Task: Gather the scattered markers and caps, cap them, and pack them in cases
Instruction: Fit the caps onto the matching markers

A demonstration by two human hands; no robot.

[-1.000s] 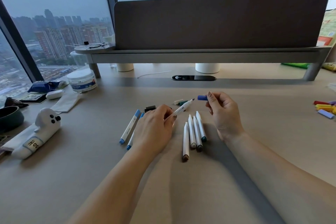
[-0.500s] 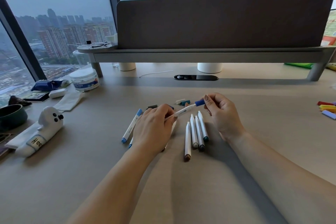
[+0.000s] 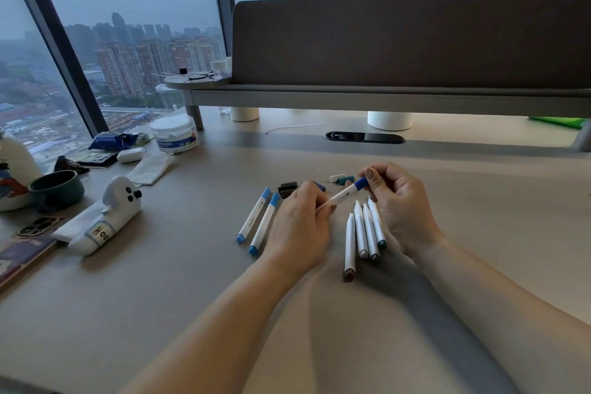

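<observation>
Head view: left hand [image 3: 300, 221] grips white marker [image 3: 342, 199] barrel above desk [image 3: 192, 297], steadying it; right hand [image 3: 401, 201] pinches blue cap [image 3: 361, 184] on marker's far tip, likely pressing it home. Four uncapped markers [image 3: 364, 230] lie aligned beneath, apparently queued for capping. Two capped markers [image 3: 259, 221] parked left; loose caps [image 3: 341, 178] beyond.

A dark green bowl [image 3: 57, 190] and a white tub [image 3: 174, 134] are located at the desk's [image 3: 160, 297] left; a grey divider panel [image 3: 412, 41] is mounted behind.

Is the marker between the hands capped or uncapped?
Capped: the dark blue cap covers the tip of the marker, pinched by the right hand; left hand holds the barrel. Fully seated: cannot tell.
</observation>
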